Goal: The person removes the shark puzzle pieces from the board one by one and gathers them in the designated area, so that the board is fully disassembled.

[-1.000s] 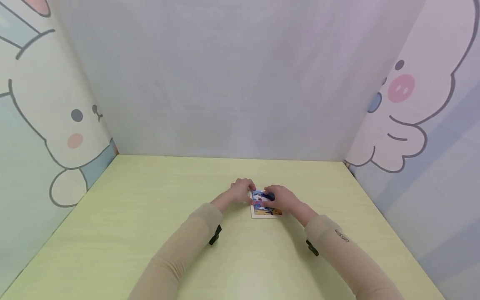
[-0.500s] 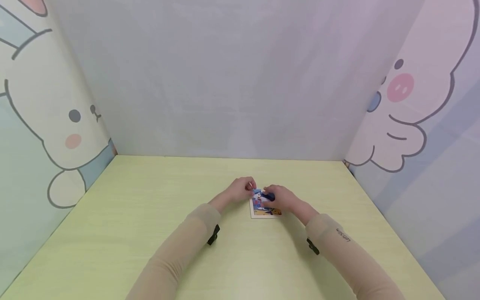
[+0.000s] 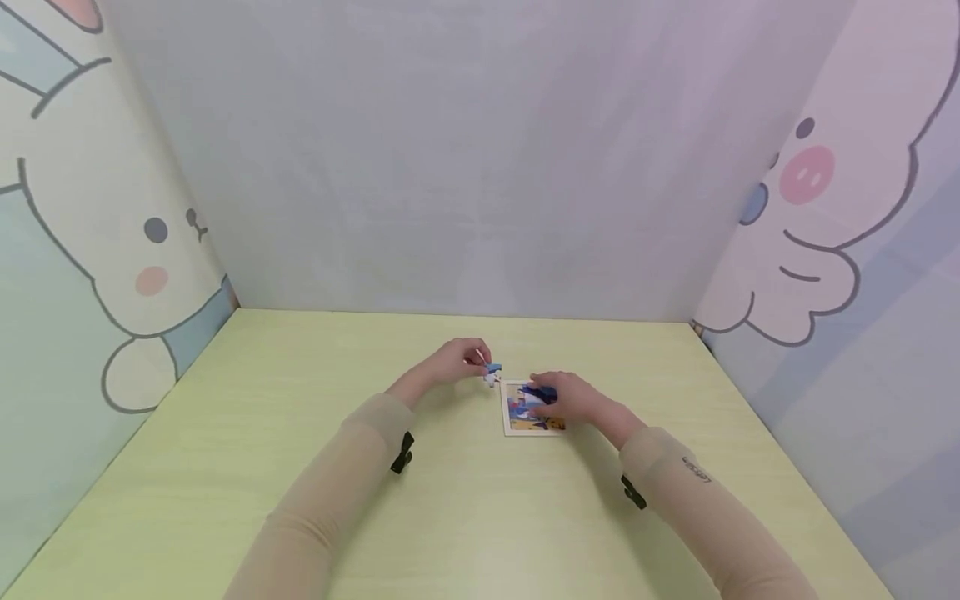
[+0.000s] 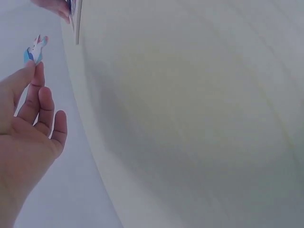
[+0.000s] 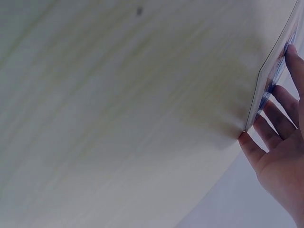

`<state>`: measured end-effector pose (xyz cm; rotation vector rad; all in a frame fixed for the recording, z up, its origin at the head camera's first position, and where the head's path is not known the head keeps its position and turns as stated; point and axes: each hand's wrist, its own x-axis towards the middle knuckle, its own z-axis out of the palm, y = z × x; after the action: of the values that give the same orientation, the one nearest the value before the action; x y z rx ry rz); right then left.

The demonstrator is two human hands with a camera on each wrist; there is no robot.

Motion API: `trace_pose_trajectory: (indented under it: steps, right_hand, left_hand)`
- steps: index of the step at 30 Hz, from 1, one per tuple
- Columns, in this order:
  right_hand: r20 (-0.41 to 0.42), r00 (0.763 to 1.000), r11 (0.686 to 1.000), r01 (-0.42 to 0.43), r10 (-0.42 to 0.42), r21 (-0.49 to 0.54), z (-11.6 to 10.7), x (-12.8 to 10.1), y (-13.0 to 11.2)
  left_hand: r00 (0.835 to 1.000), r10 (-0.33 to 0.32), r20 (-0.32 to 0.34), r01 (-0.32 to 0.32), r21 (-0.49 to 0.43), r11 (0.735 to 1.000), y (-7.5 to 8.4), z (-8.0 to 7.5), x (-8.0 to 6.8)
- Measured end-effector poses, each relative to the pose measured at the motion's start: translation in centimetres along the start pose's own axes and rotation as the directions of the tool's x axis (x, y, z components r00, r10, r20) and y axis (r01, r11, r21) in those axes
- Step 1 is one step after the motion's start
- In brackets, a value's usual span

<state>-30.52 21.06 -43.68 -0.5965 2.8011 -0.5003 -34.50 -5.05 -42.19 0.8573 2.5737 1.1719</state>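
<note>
The worktop (image 3: pixel 247 375) spreads on every side of the puzzle board (image 3: pixel 525 432), and I see the board lying flat, picture side up. Over the board's right half sits the right hand (image 3: pixel 576 397), fingers spread wide and touching it; what's beneath them is too covered for me to call. Off the board's far-left corner hangs the left hand (image 3: pixel 453 362), thumb and forefinger pinching the puzzle piece (image 3: pixel 492 374), which is just outside that corner. Here's my worry: it's a slight pinch at one end, so a twist could drop the piece beside the board. Dragging right fingers might skew the board, too.
</note>
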Motion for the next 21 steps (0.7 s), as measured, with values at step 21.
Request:
trace_pose_trajectory:
  steps: [21]
  right_hand:
    - [0.044,0.994,0.993,0.105,-0.103,-0.048,0.0,-0.3,0.8]
  left_hand:
    - [0.985,-0.136,-0.109,0.135,-0.019,0.991,-6.5,-7.0,-5.0]
